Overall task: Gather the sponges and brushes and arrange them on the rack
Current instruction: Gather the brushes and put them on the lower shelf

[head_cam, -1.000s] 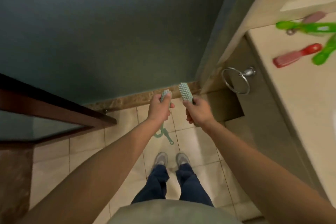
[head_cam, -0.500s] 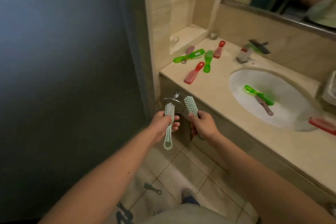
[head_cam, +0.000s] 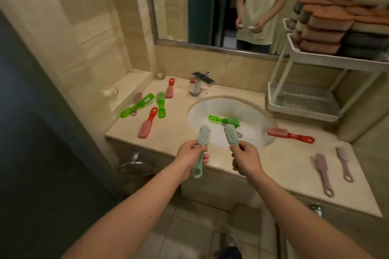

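Note:
My left hand (head_cam: 190, 156) grips a pale green brush (head_cam: 202, 143) by its handle, bristle head up. My right hand (head_cam: 246, 159) holds a second pale green brush (head_cam: 231, 134) the same way. Both hover over the counter's front edge before the sink (head_cam: 202, 109). A green brush (head_cam: 223, 120) lies in the sink. Red, green and pink brushes (head_cam: 148, 122) lie on the left of the counter, a red one (head_cam: 290, 135) right of the sink, two mauve ones (head_cam: 323, 172) further right. The white rack (head_cam: 282, 103) stands at the back right, sponges (head_cam: 322, 27) stacked on its top shelf.
A chrome faucet (head_cam: 199, 83) stands behind the sink under a wall mirror (head_cam: 210, 6). A dark door (head_cam: 31, 132) fills the left side. A towel ring (head_cam: 135, 166) hangs on the cabinet front. Glass dishes (head_cam: 109, 91) sit on the left ledge.
My view has swung from the floor and door up to the sink counter. Both hands keep their pale green brushes and now hover over the counter's front edge.

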A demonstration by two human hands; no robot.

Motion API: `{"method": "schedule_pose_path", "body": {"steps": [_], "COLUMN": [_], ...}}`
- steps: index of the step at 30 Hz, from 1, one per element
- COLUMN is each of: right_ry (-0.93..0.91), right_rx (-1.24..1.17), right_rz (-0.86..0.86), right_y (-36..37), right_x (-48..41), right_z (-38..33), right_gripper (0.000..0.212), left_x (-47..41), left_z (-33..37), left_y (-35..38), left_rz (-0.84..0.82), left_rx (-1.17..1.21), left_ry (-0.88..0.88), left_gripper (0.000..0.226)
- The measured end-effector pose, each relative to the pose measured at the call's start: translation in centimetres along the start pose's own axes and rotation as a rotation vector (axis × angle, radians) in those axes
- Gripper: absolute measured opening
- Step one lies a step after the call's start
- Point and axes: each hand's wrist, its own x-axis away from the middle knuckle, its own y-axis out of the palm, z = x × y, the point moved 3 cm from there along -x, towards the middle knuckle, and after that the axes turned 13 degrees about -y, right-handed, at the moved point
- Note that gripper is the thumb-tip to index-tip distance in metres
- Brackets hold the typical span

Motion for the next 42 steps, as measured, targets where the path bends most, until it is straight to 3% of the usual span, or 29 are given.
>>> {"method": "schedule_pose_path", "body": {"steps": [12,17,21,32,38,42], "right_ry": [0.110,0.103,0.128,0.220,0.158,0.156], "right_rx": [-0.068,-0.062,-0.054,0.049,0.216,0.272], "right_rz": [0.285,0.411,0.443,0.281,0.187,0.177], "right_y": [-14.4,-19.6,-23.2,-28.5,-29.1,-29.0], "right_x": [-14.0,-18.9,-22.8,-32.2,-35.5,-37.3], "right_z": [4.0,5.7,7.6,12.6,14.0,14.4], "right_gripper": [0.021,0.034,0.030,0.041,0.033,0.031], "left_x": [-10.6,-14.2,-16.6,-24.4,-27.3,-29.5], "left_z": [7.5,10.0,11.9,14.5,14.7,14.5], "left_y": [19.4,26.5,31.5,40.8,42.9,43.2], "left_rz": [-0.154,-0.184,-0.215,-0.128,-0.068,-0.069], "left_rx": [-0.168,-0.246,-0.264,-0.588,-0.657,-0.675], "left_ry": [-0.029,-0.035,-0.024,0.002,0.077,0.072], "left_gripper": [0.042,0.014,0.025,0.055,0.039,0.043]}}
